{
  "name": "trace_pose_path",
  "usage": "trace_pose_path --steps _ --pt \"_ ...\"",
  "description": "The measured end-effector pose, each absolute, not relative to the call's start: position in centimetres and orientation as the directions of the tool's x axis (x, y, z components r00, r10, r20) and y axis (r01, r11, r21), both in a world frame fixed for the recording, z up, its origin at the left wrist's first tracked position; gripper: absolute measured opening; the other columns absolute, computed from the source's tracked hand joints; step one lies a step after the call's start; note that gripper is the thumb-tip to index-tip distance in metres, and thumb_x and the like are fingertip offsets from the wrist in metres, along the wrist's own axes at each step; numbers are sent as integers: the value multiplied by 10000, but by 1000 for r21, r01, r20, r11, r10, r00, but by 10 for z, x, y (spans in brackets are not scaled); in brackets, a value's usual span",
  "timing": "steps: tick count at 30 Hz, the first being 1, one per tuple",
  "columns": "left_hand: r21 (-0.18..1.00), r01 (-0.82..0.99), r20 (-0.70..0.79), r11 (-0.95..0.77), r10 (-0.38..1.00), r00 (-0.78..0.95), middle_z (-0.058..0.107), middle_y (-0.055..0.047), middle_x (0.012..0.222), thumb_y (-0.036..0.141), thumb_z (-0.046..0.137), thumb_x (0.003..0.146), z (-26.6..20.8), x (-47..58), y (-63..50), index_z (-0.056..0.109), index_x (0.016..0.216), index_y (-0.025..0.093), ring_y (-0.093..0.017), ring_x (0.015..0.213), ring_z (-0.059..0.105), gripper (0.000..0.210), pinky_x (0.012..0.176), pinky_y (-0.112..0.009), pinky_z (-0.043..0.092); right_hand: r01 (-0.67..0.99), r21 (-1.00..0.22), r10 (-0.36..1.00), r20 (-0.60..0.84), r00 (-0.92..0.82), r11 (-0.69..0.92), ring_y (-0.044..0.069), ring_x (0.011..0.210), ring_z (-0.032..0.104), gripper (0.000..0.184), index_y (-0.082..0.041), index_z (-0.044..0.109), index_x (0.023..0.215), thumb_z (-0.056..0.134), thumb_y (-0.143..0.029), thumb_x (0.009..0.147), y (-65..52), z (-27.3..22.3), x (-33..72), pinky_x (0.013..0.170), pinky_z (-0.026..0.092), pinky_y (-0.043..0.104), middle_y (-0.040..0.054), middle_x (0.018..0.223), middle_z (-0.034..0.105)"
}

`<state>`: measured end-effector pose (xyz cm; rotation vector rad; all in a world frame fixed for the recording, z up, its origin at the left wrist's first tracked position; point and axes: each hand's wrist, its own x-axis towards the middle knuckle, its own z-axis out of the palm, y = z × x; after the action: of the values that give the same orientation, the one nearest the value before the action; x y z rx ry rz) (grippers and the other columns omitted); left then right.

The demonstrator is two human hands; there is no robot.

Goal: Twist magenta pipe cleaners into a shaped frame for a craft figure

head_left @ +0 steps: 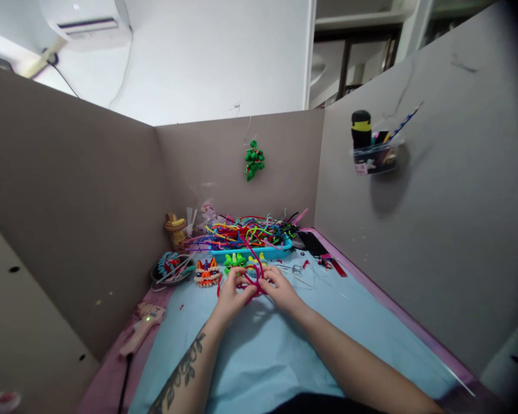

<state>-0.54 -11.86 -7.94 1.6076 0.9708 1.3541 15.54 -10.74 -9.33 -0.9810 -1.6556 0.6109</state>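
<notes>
My left hand (pixel 235 292) and my right hand (pixel 280 286) come together over the blue table cover. Between them they pinch a bent, looped magenta pipe cleaner (pixel 255 275), one strand of which sticks up toward the tray. Where exactly the strands cross is partly hidden by my fingers. Just beyond my hands sit small pipe-cleaner figures: an orange one (pixel 207 273), a green one (pixel 234 263) and a yellow and blue one (pixel 257 261), partly behind the strands.
A blue tray (pixel 251 253) heaped with colourful pipe cleaners stands behind. Scissors (pixel 297 269) and a black phone-like slab (pixel 312 243) lie right. A bowl (pixel 172 280) and a pink glue gun (pixel 143 330) lie left. Grey panels enclose the table; a bin (pixel 375 159) hangs right.
</notes>
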Motion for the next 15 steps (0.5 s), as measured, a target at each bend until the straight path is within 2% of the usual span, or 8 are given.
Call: trace_pose_path --steps 2,3,5,7,11,15 --pt "881 101 464 -461 886 -7 641 -24 800 259 694 647 -79 -7 -117 520 933 191 -164 784 611 342 737 -274 438 285 -805 846 532 -44 521 202 959 509 179 -189 534 634 495 -277 784 -105 -96 155 877 391 349 59 933 552" --pt "866 130 493 -483 867 -65 644 -29 806 266 685 659 -79 -9 -116 536 913 191 -167 792 610 304 749 -276 435 282 -808 845 535 -19 518 202 952 512 184 -188 536 641 485 -281 791 -103 -96 155 875 392 348 64 933 546" --pt "858 181 504 -481 856 -113 637 -14 712 291 658 690 -79 -10 -116 561 877 189 -161 704 607 235 702 -271 437 282 -805 834 551 27 522 205 948 511 196 -185 538 647 478 -292 800 -102 -97 155 878 389 347 72 937 536" --pt "871 194 473 -451 877 -83 636 -6 649 306 653 696 -80 -8 -117 582 883 185 -161 645 604 234 661 -268 438 285 -798 822 567 56 531 207 957 507 203 -182 546 654 477 -300 805 -102 -97 155 882 385 343 76 944 529" --pt "928 56 367 -367 930 12 673 -27 713 302 683 668 -81 2 -122 570 996 174 -169 686 625 369 662 -268 451 255 -804 826 563 34 538 202 986 501 195 -180 589 719 478 -310 812 -107 -95 151 899 380 329 78 982 523" --pt "956 -115 272 -270 962 9 614 30 594 313 718 631 -81 10 -123 528 997 171 -117 538 570 436 542 -219 417 207 -838 851 523 39 505 207 968 515 179 -173 594 697 527 -320 774 -113 -92 146 880 394 327 80 972 527"
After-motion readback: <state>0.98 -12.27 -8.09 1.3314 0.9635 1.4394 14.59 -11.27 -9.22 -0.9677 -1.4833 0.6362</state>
